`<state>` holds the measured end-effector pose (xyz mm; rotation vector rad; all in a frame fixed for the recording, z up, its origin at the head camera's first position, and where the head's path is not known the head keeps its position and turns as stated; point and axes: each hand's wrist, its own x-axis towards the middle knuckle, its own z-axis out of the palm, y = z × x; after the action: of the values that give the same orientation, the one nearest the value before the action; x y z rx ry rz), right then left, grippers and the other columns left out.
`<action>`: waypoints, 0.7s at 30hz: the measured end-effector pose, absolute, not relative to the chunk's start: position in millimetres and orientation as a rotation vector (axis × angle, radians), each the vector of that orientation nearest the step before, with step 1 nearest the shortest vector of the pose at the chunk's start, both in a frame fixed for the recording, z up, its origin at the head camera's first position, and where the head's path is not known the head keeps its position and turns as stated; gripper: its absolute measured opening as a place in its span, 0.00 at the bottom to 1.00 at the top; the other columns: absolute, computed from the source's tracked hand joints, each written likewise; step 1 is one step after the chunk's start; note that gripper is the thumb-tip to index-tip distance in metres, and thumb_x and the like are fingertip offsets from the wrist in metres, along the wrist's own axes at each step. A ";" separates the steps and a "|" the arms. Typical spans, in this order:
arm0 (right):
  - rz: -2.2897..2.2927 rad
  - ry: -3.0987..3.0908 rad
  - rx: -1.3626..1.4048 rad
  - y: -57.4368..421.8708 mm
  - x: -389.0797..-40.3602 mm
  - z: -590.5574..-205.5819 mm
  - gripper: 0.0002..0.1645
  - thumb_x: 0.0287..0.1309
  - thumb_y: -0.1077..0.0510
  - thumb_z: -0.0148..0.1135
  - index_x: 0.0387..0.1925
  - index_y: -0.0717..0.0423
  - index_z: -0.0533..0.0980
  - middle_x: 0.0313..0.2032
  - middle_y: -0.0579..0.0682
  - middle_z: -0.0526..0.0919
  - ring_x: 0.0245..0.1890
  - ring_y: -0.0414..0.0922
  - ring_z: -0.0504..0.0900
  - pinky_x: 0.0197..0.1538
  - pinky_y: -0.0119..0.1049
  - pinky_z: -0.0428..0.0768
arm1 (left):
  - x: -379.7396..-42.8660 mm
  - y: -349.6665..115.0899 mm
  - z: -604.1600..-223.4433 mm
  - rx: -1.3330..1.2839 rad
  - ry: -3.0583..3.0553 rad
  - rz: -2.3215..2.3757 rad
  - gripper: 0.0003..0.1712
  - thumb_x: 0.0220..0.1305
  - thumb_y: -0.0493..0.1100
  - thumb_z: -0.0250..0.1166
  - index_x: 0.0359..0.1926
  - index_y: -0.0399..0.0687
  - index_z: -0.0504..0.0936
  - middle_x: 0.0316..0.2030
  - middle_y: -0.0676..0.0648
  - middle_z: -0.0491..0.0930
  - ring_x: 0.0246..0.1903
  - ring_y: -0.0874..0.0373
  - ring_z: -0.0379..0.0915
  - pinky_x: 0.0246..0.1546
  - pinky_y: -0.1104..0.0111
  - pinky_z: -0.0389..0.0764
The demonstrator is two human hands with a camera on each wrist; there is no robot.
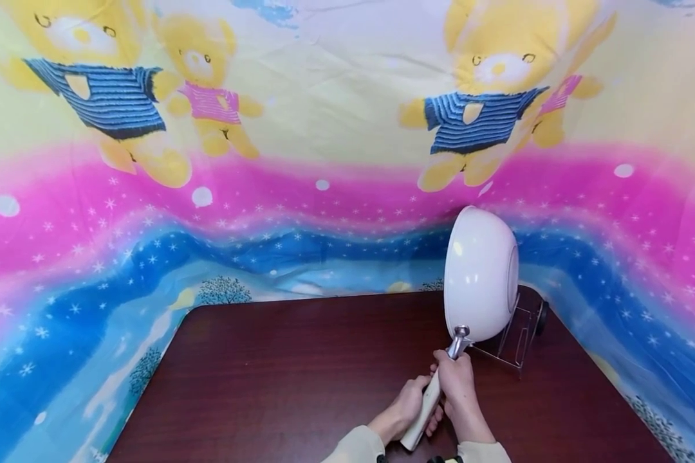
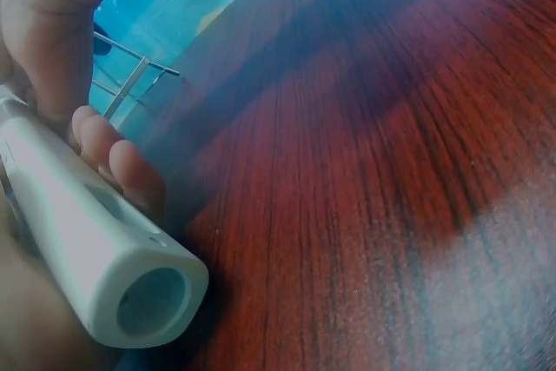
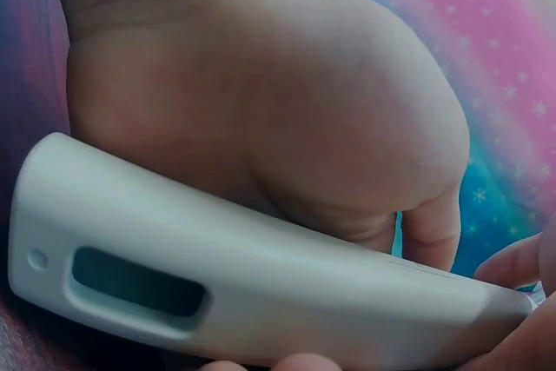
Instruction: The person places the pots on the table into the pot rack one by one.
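Observation:
A white deep frying pan [image 1: 479, 273] is tipped up on its side at the right back of the table, its inside facing left and mostly hidden. Both hands grip its long handle [image 1: 421, 418], cream-white with a metal neck near the bowl. My left hand [image 1: 407, 406] wraps the lower part, and its fingertips [image 2: 137, 175] show past the handle in the left wrist view. Higher up, close to the metal neck, my right hand [image 1: 457, 379] holds on. A slot shows in the handle's end [image 3: 130, 280] in the right wrist view.
A thin wire rack [image 1: 520, 350] stands behind and right of the pan, partly covered by it, with a black round part [image 1: 541, 318] at its right. The dark red-brown table [image 1: 289, 366] meets a printed bear cloth [image 1: 324, 212] along its back and sides.

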<state>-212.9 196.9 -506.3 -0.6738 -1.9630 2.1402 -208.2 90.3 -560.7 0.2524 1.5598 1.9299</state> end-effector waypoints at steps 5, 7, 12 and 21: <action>2.122 -1.975 -0.685 196.4 -213.6 -506.2 0.20 0.67 0.60 0.54 0.53 0.69 0.61 0.30 0.55 0.77 0.27 0.44 0.80 0.31 0.33 0.81 | -208.9 88.3 -561.3 0.261 1.543 1.952 0.32 0.72 0.57 0.44 0.25 0.37 0.79 0.17 0.46 0.76 0.10 0.60 0.69 0.11 0.68 0.72; 2.113 -1.988 -0.686 196.9 -213.5 -505.9 0.21 0.67 0.60 0.55 0.53 0.69 0.61 0.32 0.57 0.79 0.28 0.43 0.81 0.32 0.32 0.81 | -208.9 87.2 -560.8 0.273 1.535 1.960 0.33 0.73 0.57 0.43 0.29 0.35 0.80 0.19 0.45 0.77 0.11 0.59 0.70 0.11 0.68 0.73; 2.052 -2.100 -0.683 200.7 -212.8 -503.6 0.26 0.68 0.55 0.56 0.56 0.70 0.62 0.37 0.58 0.81 0.36 0.45 0.80 0.39 0.32 0.77 | -210.4 82.2 -558.2 0.325 1.508 1.951 0.39 0.75 0.65 0.37 0.46 0.34 0.77 0.27 0.41 0.83 0.15 0.56 0.75 0.15 0.66 0.77; 2.077 -2.092 -0.612 213.9 -201.2 -494.9 0.53 0.73 0.49 0.53 0.76 0.71 0.32 0.72 0.76 0.52 0.72 0.64 0.56 0.75 0.55 0.53 | -217.4 70.0 -547.4 0.328 1.663 1.954 0.44 0.75 0.70 0.37 0.53 0.35 0.79 0.41 0.36 0.86 0.31 0.49 0.86 0.26 0.68 0.80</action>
<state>-201.2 213.9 -494.9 -0.6121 -2.0920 2.0770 -217.4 70.0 -547.4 0.3283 1.6627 1.9537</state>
